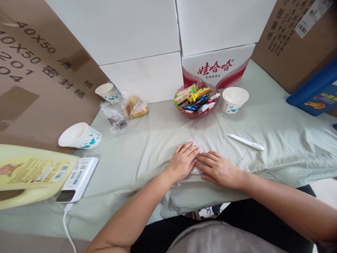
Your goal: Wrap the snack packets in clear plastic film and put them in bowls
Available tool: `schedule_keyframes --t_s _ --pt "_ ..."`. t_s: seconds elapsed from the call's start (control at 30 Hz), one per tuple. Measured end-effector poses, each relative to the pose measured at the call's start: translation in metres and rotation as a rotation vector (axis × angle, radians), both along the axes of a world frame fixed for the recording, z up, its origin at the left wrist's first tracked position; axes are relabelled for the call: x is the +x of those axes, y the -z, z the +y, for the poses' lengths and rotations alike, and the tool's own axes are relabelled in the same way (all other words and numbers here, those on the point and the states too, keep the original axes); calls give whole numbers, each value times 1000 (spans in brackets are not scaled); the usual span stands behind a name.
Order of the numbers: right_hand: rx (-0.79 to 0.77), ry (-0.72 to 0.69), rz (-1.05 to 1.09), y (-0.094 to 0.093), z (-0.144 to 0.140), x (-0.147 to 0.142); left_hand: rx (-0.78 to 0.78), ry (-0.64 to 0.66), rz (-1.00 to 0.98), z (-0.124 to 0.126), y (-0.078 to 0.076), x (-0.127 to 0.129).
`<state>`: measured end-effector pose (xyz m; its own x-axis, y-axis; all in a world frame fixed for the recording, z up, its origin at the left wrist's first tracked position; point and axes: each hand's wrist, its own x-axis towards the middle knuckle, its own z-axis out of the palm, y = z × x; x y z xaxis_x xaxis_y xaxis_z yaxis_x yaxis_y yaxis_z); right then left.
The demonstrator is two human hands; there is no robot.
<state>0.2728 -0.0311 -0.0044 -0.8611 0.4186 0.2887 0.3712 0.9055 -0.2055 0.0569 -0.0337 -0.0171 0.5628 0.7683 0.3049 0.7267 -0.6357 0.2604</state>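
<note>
My left hand (183, 159) lies flat on a crinkled piece of clear plastic (195, 141), at the table's near edge. From the other side my right hand (222, 169) presses on the same plastic, its fingers stretched out and close to those of my left. What lies under the fingers is mostly hidden. Just beyond the hands stands a reddish glass bowl (193, 114) full of wrapped snacks (196, 95). To the right of my right hand rests a slim white tool (245, 142), perhaps a utility knife or a pen.
A paper bowl (235, 102) stands beside the snacks. Two more, a near paper bowl (80, 136) and a far paper bowl (106, 92), are at left, with bagged food (135, 107). A yellow jug (34, 175), white device (79, 179) with cable, blue container (314, 93) and boxes (139, 79) surround the cloth.
</note>
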Motion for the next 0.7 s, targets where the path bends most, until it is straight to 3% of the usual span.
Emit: schedule_keyframes --t_s 0.27,0.47,0.6,0.7 --pt "81 -27 -22 -1 -3 -5 -105 -6 116 -1 -3 1" --pt "-93 -12 19 -19 5 -5 -201 47 -80 3 -4 -9" --pt "-281 151 -67 -38 29 -18 -153 26 -185 9 8 -14" --pt "-298 361 -204 -44 54 -34 -98 14 -219 12 17 -16"
